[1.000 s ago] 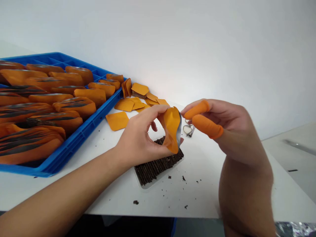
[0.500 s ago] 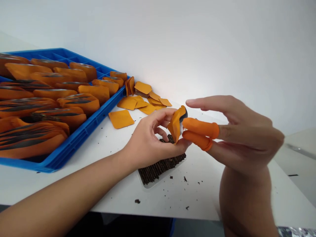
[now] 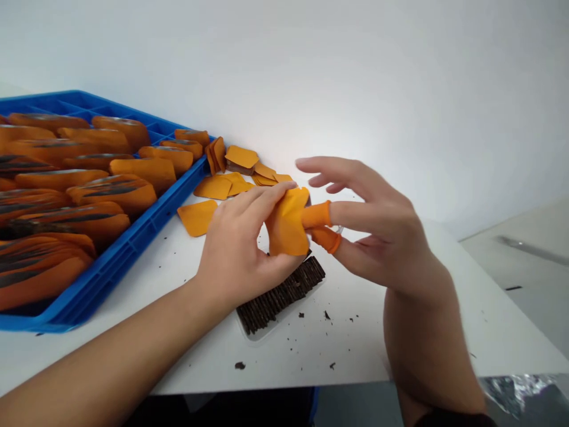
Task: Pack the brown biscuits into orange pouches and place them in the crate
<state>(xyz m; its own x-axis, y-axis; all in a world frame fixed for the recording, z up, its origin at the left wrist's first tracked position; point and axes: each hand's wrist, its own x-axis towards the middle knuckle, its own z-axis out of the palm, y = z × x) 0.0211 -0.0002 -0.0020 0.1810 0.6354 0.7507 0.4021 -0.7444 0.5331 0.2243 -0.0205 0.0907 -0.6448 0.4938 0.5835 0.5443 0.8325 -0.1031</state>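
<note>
My left hand (image 3: pixel 242 237) is closed around the sides of a small orange pouch (image 3: pixel 287 222), squeezing it between thumb and fingers so that it bows. My right hand (image 3: pixel 377 222) wears orange finger cots (image 3: pixel 317 214) on two digits, whose tips pinch the right edge of the same pouch. The other right fingers stretch out above it. Something clear or whitish shows behind the cots, too small to name. Below the hands lies a clear shallow tray (image 3: pixel 258 338) with a row of thin dark brown sticks (image 3: pixel 280 296), partly covered by my left hand.
A blue divided crate (image 3: pixel 75 308) at left holds many upright orange pouches (image 3: pixel 142 175) with dark edges. Loose flat orange pouches (image 3: pixel 198 218) and a small stack (image 3: pixel 242 157) lie beside it. Dark crumbs (image 3: pixel 240 366) dot the white table. Crinkled foil (image 3: pixel 511 394) shows at lower right.
The view has swung slightly right. The pouch has turned so its flat orange face shows toward me, and my right finger cots have come in closer against its edge.
</note>
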